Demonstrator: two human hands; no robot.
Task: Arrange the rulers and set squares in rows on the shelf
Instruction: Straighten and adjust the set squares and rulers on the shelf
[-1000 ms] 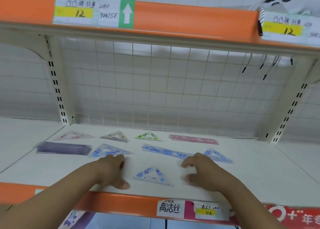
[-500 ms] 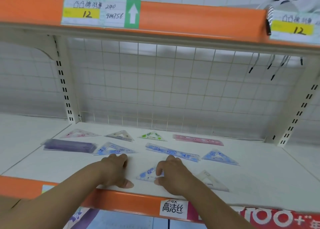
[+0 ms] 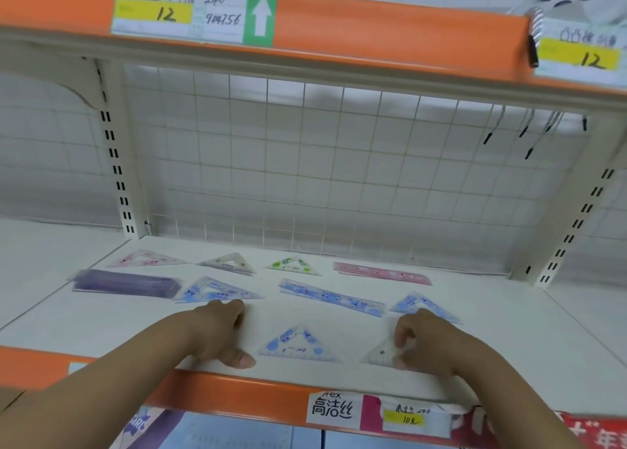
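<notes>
On the white shelf (image 3: 492, 316) lie rows of rulers and set squares. Back row: a pink set square (image 3: 146, 258), a clear one (image 3: 228, 262), a green one (image 3: 294, 266), a pink ruler (image 3: 380, 273). Middle row: a purple ruler pack (image 3: 125, 282), a blue set square (image 3: 213, 291), a blue ruler (image 3: 330, 296), a blue set square (image 3: 415, 304). In front lies a blue set square (image 3: 298, 345). My right hand (image 3: 431, 342) pinches a clear set square (image 3: 381, 353) lying flat. My left hand (image 3: 217, 333) rests on the shelf with fingers curled, holding nothing.
An orange shelf lip (image 3: 203, 389) with price tags (image 3: 334, 409) runs along the front. A wire grid back panel (image 3: 305, 163) and slotted uprights (image 3: 115, 163) bound the bay. An upper orange shelf edge (image 3: 373, 14) hangs overhead. Bare white surface lies to the right.
My right hand moved from the front blue set square to the right and took hold of the clear set square. My left hand stayed in place.
</notes>
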